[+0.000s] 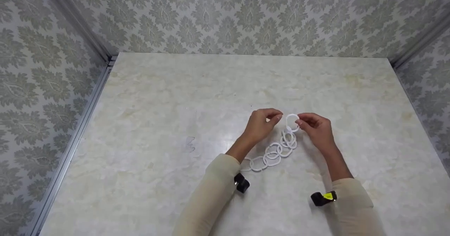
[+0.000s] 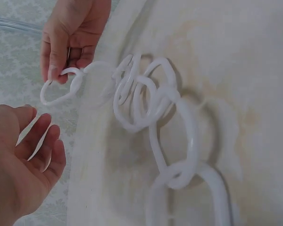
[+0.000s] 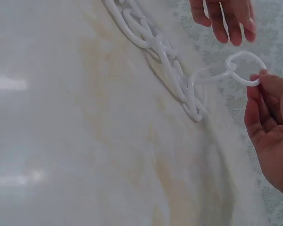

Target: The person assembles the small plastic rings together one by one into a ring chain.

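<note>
A chain of white plastic links (image 1: 272, 155) lies on the table and runs from beside the left forearm up to the right hand. Between thumb and fingers, the right hand (image 1: 318, 129) pinches the end link (image 1: 292, 115), which is lifted off the table. Just left of that link is the left hand (image 1: 262, 123), its fingers loosely bent and apart from the chain. In the left wrist view a gap shows between the left hand's (image 2: 28, 160) thumb and fingers, with nothing held there. Part of the chain is hidden behind the left forearm in the head view.
The table (image 1: 158, 88) has a pale marbled top. A small clear piece (image 1: 190, 144) lies on it, left of the hands. Patterned walls (image 1: 228, 18) stand at the back and sides, with a metal rail (image 1: 70, 155) along the left edge.
</note>
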`<state>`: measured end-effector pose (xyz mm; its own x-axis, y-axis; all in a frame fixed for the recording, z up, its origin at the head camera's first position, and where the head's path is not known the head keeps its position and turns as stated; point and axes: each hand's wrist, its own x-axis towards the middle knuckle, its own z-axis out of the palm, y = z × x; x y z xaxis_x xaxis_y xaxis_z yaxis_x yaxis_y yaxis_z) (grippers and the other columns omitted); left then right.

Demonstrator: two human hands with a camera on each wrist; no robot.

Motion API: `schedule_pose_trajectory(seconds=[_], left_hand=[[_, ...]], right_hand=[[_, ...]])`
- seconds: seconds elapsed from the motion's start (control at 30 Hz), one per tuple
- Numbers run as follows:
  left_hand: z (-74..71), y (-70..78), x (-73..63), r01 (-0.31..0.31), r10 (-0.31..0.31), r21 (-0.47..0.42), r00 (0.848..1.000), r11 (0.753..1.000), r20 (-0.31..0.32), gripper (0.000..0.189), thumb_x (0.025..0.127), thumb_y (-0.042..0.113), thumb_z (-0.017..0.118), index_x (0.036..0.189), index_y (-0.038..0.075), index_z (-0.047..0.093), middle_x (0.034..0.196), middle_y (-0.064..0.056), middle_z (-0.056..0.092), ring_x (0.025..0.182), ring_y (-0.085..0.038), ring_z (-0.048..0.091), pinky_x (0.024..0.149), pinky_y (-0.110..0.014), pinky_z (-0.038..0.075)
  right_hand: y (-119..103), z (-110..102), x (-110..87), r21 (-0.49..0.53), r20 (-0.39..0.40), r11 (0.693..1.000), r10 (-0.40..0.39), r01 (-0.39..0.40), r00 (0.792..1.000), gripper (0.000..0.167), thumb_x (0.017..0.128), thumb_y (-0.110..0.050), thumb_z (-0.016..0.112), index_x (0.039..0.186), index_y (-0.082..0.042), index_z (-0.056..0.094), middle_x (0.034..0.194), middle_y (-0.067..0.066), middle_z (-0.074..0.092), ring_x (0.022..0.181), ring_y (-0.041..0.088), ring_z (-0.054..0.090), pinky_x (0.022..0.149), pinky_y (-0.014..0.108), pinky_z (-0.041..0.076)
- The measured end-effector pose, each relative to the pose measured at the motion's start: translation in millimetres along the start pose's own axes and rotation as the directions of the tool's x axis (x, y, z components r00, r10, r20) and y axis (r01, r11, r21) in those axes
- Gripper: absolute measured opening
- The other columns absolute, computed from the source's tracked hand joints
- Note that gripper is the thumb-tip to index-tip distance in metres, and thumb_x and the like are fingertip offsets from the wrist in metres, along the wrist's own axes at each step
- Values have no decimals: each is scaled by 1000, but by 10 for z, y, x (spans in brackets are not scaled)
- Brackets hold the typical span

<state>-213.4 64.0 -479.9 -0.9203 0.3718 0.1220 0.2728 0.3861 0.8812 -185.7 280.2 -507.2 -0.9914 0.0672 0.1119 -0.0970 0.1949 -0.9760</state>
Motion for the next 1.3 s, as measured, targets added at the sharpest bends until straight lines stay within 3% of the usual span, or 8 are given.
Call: schedule_pose_trajectory(seconds=[0.27, 0.53, 0.63, 0.73, 0.87, 1.03, 1.13, 1.3], left_hand=[[-336, -266, -101, 12, -11, 19, 998, 1000, -60, 24, 103, 15, 59, 115, 0, 74, 109, -13, 77, 104, -27, 70, 94, -44, 55], [-703, -559, -228, 52, -44, 45, 987, 998, -156, 22, 102, 12, 59, 112, -1, 74, 107, -15, 77, 101, -29, 70, 91, -43, 54], [-770, -587, -340, 79, -68, 129, 994, 988, -89, 18, 100, 11, 63, 106, 2, 76, 101, -12, 77, 95, -26, 70, 86, -41, 55], [-822, -545, -488, 110, -134, 256, 988, 960, 78, 11, 95, 16, 69, 98, 8, 77, 90, -7, 74, 80, -18, 64, 75, -33, 52], [-864, -459, -690, 120, -241, 396, 932, 910, 272, 15, 85, 26, 80, 92, 15, 75, 79, 1, 67, 70, -11, 55, 66, -29, 44], [-840, -418, -858, 76, -280, 485, 888, 871, 365, 26, 78, 24, 83, 97, 15, 70, 79, 3, 62, 72, -14, 55, 66, -31, 43], [-831, -443, -875, 70, -277, 490, 889, 869, 365, 22, 81, 18, 79, 100, 14, 68, 84, 1, 63, 76, -15, 55, 69, -33, 44], [-937, -567, -808, 88, -249, 498, 931, 863, 268, 15, 84, 6, 69, 98, 12, 69, 90, -3, 68, 80, -18, 59, 70, -35, 47]], right_hand=[[191, -276, 116, 110, -156, 985, 146, -130, 977, 38, 94, 1, 68, 129, 13, 58, 89, -12, 67, 76, -1, 67, 67, 15, 56], [262, -676, 259, 149, -145, 911, 405, -385, 903, 38, 97, -9, 67, 133, 0, 58, 92, -13, 67, 78, -2, 68, 73, 14, 57], [266, -766, 277, 174, -121, 883, 459, -436, 880, 37, 98, -10, 65, 134, -4, 57, 93, -13, 66, 77, -2, 68, 74, 14, 57], [265, -787, 285, 173, -109, 871, 481, -460, 870, 34, 99, -11, 64, 132, -7, 57, 93, -12, 66, 78, -2, 67, 74, 14, 57], [233, -785, 271, 221, -93, 860, 489, -461, 867, 31, 99, -7, 62, 130, -7, 57, 91, -11, 67, 78, -1, 68, 74, 15, 58], [201, -800, 241, 271, -92, 856, 479, -441, 873, 32, 99, -5, 62, 130, -6, 56, 91, -9, 67, 78, 0, 68, 74, 15, 58], [200, -808, 234, 267, -97, 850, 492, -454, 865, 34, 99, -8, 62, 133, -7, 56, 95, -8, 66, 80, 0, 68, 75, 15, 58], [235, -806, 239, 238, -107, 853, 498, -464, 861, 31, 100, -8, 61, 131, -9, 56, 96, -8, 65, 81, 0, 68, 75, 15, 58]])
